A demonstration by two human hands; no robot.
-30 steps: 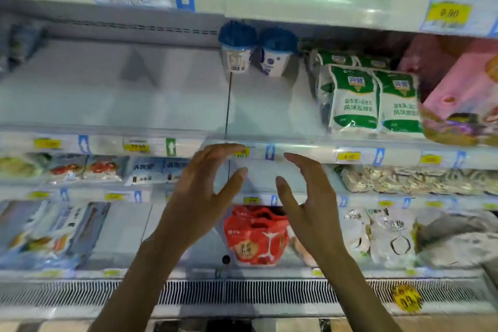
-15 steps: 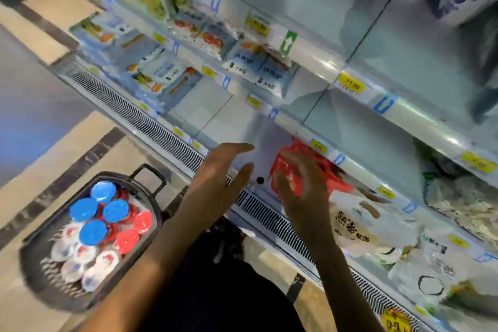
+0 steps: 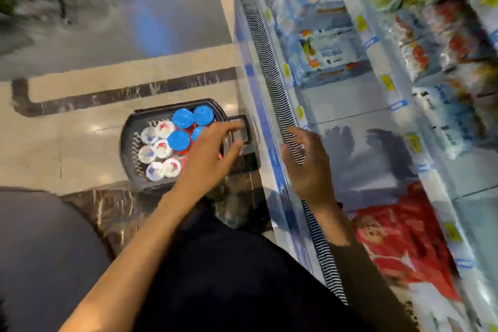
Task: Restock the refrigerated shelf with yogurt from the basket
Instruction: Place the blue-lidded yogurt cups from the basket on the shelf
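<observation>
Once the shelves (image 3: pixel 336 100) were left, the left hand (image 3: pixel 213 153) was lowered, spread and empty, over the yogurt cups (image 3: pixel 183 119) in the basket (image 3: pixel 126 143), likely for a new pick; the right hand (image 3: pixel 310 167) is empty too.

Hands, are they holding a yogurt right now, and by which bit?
Nothing is held. The left hand hovers open above the yogurt cups in the basket; the right hand is open over the fridge grille.

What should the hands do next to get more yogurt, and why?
Probably lower the left hand a little and grip the blue-lidded yogurt cup nearest to it. Both hands hold nothing, the left one hovers right above the basket, which has many cups in it, and the right hand hangs over the fridge's grille.
</observation>
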